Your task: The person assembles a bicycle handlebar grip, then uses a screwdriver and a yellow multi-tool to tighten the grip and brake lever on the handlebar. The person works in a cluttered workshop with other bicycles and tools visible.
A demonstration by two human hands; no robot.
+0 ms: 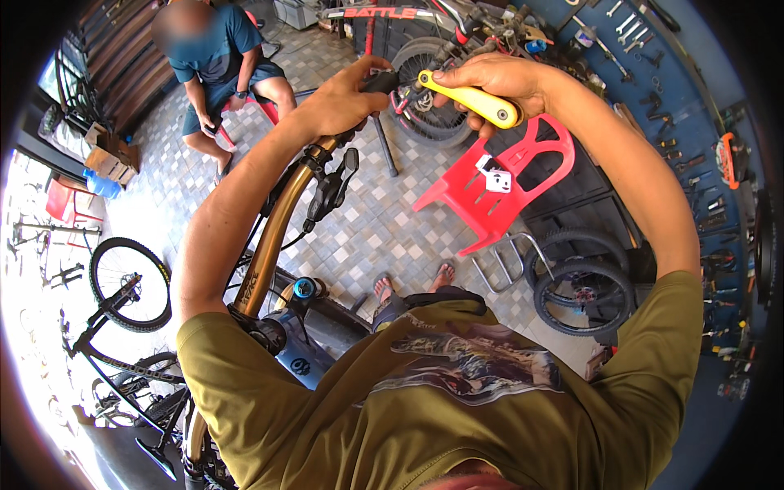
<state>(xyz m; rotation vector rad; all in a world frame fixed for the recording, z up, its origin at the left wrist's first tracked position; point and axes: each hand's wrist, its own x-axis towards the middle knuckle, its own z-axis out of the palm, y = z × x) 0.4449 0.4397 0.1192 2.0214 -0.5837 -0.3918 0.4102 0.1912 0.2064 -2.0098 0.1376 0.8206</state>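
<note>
My left hand [339, 98] is wrapped round the black grip [380, 82] at the end of a gold bicycle handlebar [282, 220]. Inboard of that hand, a black brake lever with its clamp [329, 196] sits on the bar. A yellow folding multi-tool [474, 102] with a bolt at each end is held in my right hand [506, 82], closed round it just right of the grip. The tool's thin tip end lies close to the grip; whether they touch I cannot tell. A blue frame [304, 355] and stem area show below the bar.
A red plastic chair [498, 184] stands ahead on the tiled floor [359, 237], beside loose wheels [584, 294] and a metal stand [502, 265]. Another bicycle [433, 90] is beyond my hands. A seated person [216, 65] is far left. Tools hang on the blue wall [678, 82] at right.
</note>
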